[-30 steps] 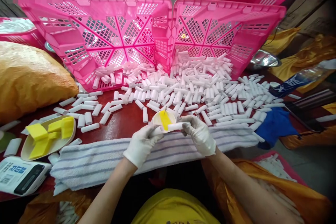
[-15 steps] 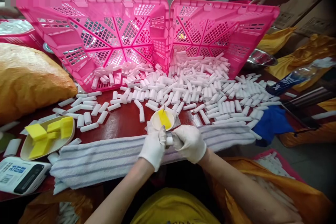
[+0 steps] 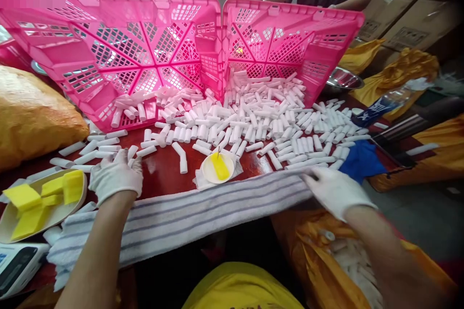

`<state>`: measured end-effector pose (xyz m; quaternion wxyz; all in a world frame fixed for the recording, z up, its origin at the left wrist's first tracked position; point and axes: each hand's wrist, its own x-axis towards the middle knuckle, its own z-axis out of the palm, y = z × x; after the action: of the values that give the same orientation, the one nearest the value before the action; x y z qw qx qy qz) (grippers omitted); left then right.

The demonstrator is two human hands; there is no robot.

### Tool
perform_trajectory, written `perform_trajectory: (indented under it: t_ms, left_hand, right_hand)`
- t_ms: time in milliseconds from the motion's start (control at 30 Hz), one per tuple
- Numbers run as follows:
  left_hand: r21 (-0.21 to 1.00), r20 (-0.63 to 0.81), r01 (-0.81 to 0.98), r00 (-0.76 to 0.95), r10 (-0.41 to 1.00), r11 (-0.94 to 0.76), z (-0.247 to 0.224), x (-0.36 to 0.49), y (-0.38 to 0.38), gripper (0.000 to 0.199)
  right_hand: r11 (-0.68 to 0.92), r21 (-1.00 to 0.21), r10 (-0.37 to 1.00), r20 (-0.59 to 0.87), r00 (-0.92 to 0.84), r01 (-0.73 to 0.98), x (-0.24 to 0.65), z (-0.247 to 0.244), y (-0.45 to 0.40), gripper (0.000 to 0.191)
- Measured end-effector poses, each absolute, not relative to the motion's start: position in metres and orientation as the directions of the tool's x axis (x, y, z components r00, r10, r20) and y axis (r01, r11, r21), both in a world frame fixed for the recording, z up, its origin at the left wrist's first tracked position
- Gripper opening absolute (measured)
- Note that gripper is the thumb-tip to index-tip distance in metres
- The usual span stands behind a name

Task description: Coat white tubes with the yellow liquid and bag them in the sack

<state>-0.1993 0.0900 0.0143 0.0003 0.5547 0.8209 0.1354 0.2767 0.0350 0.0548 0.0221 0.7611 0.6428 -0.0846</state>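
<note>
Red tabletop (image 3: 159,178), pink crates (image 3: 61,55) standing along its far side. At left, an oval dish (image 3: 61,206) bears yellow blocks (image 3: 31,222). My gloved left hand (image 3: 118,176) has moved out to the loose white tubes (image 3: 86,158), fingers spread, with no tube visibly gripped. At centre, the small round dish (image 3: 207,169) sits in front of the main heap. My right hand (image 3: 339,190) has gone to the right end of the striped towel (image 3: 217,212), fingers partly curled; whether they hold anything, I cannot tell. Finding: the hands, previously together at one tube, are now well apart.
</note>
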Motion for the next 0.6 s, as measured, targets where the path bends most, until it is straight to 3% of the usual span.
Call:
perform_trajectory:
  t_ms: [100, 333, 400, 500, 600]
  left_hand:
    - [0.109, 0.054, 0.888, -0.454, 0.889, 0.447, 0.003, -0.217, 0.105, 0.065]
    - [0.051, 0.075, 0.974, -0.226, 0.971, 0.223, -0.023, -0.151, 0.096, 0.054]
    - [0.087, 0.084, 0.988, -0.137, 0.987, 0.129, -0.022, -0.132, 0.089, 0.051]
    - [0.251, 0.080, 0.966, -0.082, 0.993, 0.059, -0.015, -0.119, 0.079, 0.049]
    - [0.401, 0.115, 0.916, -0.083, 0.990, 0.030, -0.008, -0.128, 0.073, 0.045]
  right_hand:
    - [-0.286, -0.071, 0.948, -0.166, 0.271, 0.956, 0.240, 0.032, 0.070, 0.033]
    - [-0.210, -0.068, 0.978, -0.009, 0.210, 0.975, 0.200, -0.018, 0.098, 0.022]
    - [-0.193, -0.129, 0.979, 0.045, 0.200, 0.973, 0.205, -0.020, 0.092, 0.024]
    - [-0.141, -0.470, 0.985, 0.024, 0.173, 0.871, 0.204, -0.013, 0.084, 0.035]
    - [0.052, -0.837, 0.995, -0.001, -0.097, 0.544, 0.183, -0.006, 0.084, 0.040]
